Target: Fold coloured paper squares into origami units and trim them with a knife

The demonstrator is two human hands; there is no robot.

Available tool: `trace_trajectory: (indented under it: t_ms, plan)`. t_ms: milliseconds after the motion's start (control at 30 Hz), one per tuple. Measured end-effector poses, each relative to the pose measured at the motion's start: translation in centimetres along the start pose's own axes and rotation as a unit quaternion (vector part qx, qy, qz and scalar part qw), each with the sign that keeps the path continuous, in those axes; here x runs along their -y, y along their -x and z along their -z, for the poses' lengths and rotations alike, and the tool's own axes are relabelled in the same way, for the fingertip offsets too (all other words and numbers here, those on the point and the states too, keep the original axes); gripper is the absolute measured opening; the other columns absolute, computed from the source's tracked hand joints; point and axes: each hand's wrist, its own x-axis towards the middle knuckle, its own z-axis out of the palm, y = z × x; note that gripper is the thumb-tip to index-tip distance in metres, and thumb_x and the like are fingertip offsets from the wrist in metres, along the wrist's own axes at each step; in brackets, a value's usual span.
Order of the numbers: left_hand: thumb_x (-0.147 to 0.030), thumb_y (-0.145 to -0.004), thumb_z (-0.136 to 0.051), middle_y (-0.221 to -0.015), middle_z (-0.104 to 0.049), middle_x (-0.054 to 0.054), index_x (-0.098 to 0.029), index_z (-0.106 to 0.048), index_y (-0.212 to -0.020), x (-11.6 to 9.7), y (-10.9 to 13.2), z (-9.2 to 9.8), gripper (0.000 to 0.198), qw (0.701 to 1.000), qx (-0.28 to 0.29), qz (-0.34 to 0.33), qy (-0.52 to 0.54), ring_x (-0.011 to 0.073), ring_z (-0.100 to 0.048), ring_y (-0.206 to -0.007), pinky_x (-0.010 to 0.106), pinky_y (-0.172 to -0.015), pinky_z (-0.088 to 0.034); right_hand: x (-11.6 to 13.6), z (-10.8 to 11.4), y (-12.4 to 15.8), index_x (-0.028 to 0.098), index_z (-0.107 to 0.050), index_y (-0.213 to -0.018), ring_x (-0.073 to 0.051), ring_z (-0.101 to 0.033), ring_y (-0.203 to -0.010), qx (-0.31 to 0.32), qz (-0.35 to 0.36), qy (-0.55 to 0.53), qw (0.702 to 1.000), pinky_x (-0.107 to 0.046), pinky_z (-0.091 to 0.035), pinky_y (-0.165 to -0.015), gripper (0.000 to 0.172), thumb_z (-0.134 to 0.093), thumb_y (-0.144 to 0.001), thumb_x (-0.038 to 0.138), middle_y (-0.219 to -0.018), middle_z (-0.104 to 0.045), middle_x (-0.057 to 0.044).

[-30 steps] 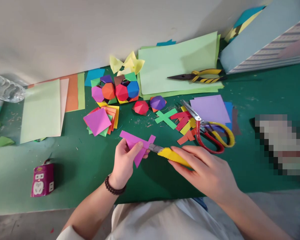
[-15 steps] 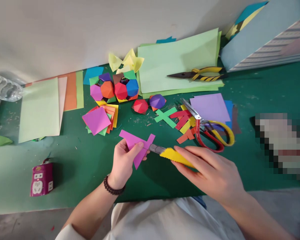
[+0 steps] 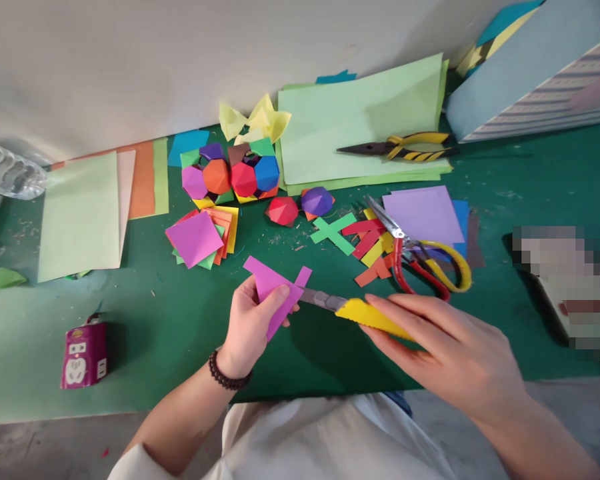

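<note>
Left hand [image 3: 253,320] pinches a folded magenta paper piece [image 3: 273,288], thumb on top, held just above the green cutting mat [image 3: 180,320]. Right hand [image 3: 445,347] is closed around a yellow-handled utility knife [image 3: 365,312], blade tip touching the paper's right edge. Red-and-yellow-handled scissors [image 3: 420,257] lie on the mat just beyond the knife, beside coloured paper strips [image 3: 367,243].

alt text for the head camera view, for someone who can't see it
A person's left hand pinches a magenta paper piece while the right hand holds a yellow utility knife with its blade at the paper's edge, above a green mat. Beyond lie folded paper shapes, scissors and pliers.
</note>
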Motion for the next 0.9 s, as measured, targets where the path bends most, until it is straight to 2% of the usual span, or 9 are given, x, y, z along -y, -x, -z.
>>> trace_trajectory:
  t_ms: [133, 333, 533, 700, 900]
  plan:
    - [-0.035, -0.075, -0.076, -0.074, -0.07, 0.002, -0.016, -0.06, -0.087, 0.1, 0.1, -0.1, 0.028, 1.0, 0.007, 0.0, -0.004, 0.0152, -0.068, -0.063, 0.018, -0.044, -0.048, -0.1, 0.2, 0.2, 0.015, -0.067, -0.107, -0.012, -0.066, -0.065, 0.003, 0.002, 0.004, 1.0, -0.026, -0.05, -0.063, 0.027, -0.074, -0.081, 0.016, -0.087, -0.07, -0.004]
    - [-0.043, -0.081, -0.067, -0.056, -0.062, -0.003, -0.018, -0.056, -0.079, -0.2, 0.2, -0.2, 0.028, 1.0, 0.017, -0.026, 0.0, 0.0095, -0.057, -0.044, 0.015, -0.035, -0.036, 0.1, 0.2, 0.3, 0.014, -0.067, -0.107, -0.011, -0.065, -0.064, 0.011, 0.008, -0.002, 1.0, -0.026, -0.049, -0.063, 0.027, -0.074, -0.081, 0.014, -0.086, -0.069, -0.003]
    - [-0.05, -0.084, -0.064, -0.06, -0.067, 0.001, -0.017, -0.056, -0.08, 0.1, 0.3, -0.4, 0.033, 0.999, 0.004, -0.028, -0.02, 0.0131, -0.064, -0.047, 0.019, -0.041, -0.047, 0.7, -0.3, -0.1, 0.014, -0.067, -0.107, -0.011, -0.065, -0.064, -0.002, -0.004, -0.01, 1.0, -0.025, -0.05, -0.062, 0.025, -0.072, -0.082, 0.015, -0.085, -0.069, -0.003]
    - [-0.053, -0.086, -0.062, -0.045, -0.056, -0.005, -0.019, -0.052, -0.075, 0.6, 0.3, -0.4, 0.037, 0.998, -0.009, -0.048, -0.038, 0.0087, -0.05, -0.032, 0.016, -0.031, -0.036, 1.4, -1.1, -0.5, 0.016, -0.068, -0.109, -0.012, -0.067, -0.066, -0.01, -0.019, -0.026, 0.999, -0.025, -0.053, -0.062, 0.025, -0.07, -0.084, 0.017, -0.085, -0.069, -0.003]
    - [-0.05, -0.086, -0.063, -0.046, -0.053, -0.008, -0.02, -0.05, -0.071, 0.6, 0.2, -0.4, 0.036, 0.997, -0.024, -0.064, -0.019, 0.0066, -0.046, -0.031, 0.016, -0.03, -0.032, 1.3, -0.9, -0.3, 0.017, -0.067, -0.115, -0.013, -0.067, -0.068, -0.007, -0.026, -0.028, 0.999, -0.025, -0.053, -0.065, 0.033, -0.071, -0.083, 0.017, -0.088, -0.069, -0.004]
